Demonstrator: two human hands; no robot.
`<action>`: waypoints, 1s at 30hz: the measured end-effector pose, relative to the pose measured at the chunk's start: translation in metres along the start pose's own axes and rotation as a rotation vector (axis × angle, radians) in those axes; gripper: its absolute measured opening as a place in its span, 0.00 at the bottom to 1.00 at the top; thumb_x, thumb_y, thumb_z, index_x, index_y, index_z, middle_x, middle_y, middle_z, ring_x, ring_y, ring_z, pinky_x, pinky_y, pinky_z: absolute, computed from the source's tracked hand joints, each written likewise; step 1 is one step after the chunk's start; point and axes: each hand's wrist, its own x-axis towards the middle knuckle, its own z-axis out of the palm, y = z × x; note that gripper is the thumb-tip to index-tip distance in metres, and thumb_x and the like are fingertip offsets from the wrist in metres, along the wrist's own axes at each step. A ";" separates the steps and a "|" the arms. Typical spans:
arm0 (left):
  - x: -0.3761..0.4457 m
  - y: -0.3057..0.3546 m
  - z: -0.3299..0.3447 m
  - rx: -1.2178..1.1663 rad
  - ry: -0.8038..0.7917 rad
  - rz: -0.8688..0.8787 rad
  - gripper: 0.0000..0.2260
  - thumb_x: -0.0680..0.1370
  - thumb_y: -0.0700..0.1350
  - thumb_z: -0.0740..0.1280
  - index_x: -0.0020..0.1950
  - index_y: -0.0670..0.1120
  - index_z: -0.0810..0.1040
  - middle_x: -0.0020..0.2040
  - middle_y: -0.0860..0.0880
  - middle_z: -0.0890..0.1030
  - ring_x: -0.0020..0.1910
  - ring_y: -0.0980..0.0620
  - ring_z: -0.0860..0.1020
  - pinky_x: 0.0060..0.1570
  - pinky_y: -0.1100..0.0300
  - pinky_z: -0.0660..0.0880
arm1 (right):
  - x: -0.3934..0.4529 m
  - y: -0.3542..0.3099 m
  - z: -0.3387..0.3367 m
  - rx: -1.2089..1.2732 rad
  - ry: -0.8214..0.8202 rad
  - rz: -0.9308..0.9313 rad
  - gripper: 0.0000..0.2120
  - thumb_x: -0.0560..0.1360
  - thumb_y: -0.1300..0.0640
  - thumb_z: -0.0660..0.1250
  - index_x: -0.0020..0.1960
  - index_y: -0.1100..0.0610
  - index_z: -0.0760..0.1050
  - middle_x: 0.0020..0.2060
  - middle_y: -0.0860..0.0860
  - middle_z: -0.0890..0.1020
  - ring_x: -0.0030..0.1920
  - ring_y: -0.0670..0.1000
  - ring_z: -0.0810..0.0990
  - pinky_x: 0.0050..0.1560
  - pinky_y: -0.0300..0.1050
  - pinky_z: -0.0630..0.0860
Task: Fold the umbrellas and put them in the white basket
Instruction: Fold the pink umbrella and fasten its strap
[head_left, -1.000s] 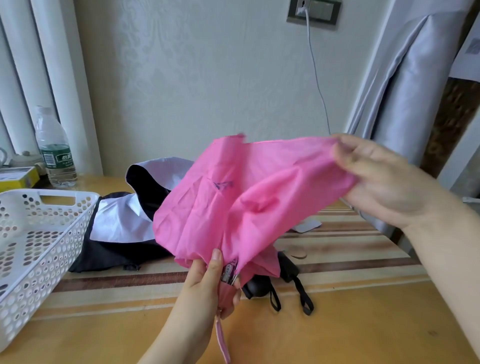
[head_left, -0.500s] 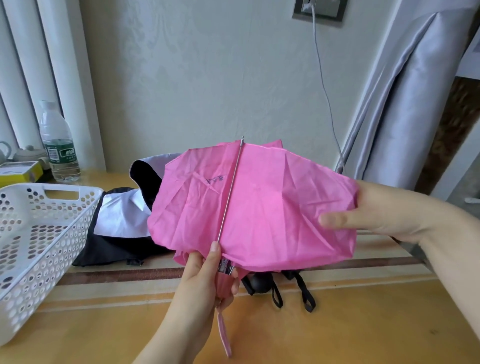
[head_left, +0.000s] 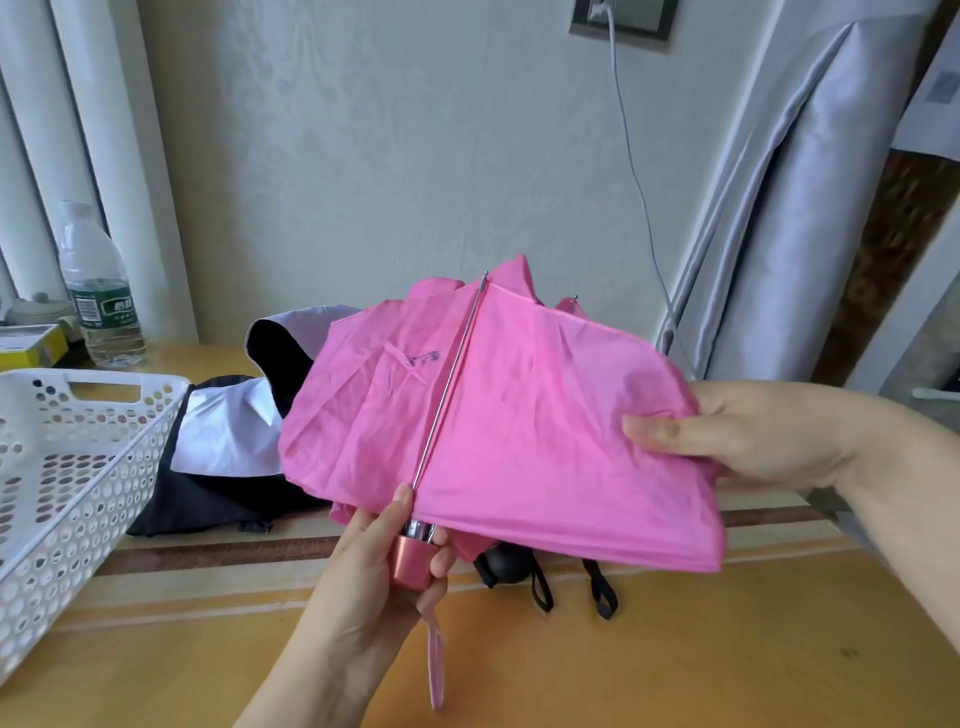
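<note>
Pink umbrella (head_left: 519, 426), half collapsed, is held above the wooden table (head_left: 675, 665). Nearest, the left hand (head_left: 374, 587) grips its pink handle, fingers curled round it, the wrist strap dangling below. The right hand (head_left: 753, 436) pinches the canopy's right edge, thumb on top. A metal rib runs up the fabric. Behind, a black-and-white umbrella (head_left: 223, 452) lies on the table beside the white basket (head_left: 67, 467) at left. Farther back stands a water bottle (head_left: 101, 291).
</note>
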 end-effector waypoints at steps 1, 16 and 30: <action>0.000 0.000 0.000 -0.015 -0.004 0.012 0.07 0.75 0.45 0.63 0.44 0.42 0.69 0.29 0.44 0.70 0.22 0.52 0.68 0.17 0.65 0.61 | -0.004 0.001 -0.004 0.058 0.017 -0.014 0.23 0.66 0.44 0.63 0.54 0.59 0.77 0.43 0.45 0.85 0.48 0.44 0.84 0.48 0.34 0.78; 0.000 -0.002 0.007 -0.058 -0.011 0.013 0.07 0.75 0.46 0.64 0.45 0.42 0.72 0.32 0.44 0.73 0.25 0.50 0.71 0.18 0.63 0.66 | 0.051 0.061 0.044 0.848 0.486 0.110 0.24 0.70 0.50 0.70 0.62 0.59 0.75 0.50 0.56 0.85 0.51 0.55 0.84 0.52 0.53 0.80; -0.001 -0.003 0.008 -0.151 -0.013 -0.034 0.08 0.71 0.42 0.70 0.38 0.37 0.78 0.29 0.42 0.72 0.26 0.48 0.74 0.36 0.51 0.81 | 0.049 0.028 0.011 0.660 1.144 -0.223 0.10 0.80 0.53 0.62 0.43 0.54 0.77 0.37 0.51 0.80 0.40 0.51 0.79 0.44 0.45 0.77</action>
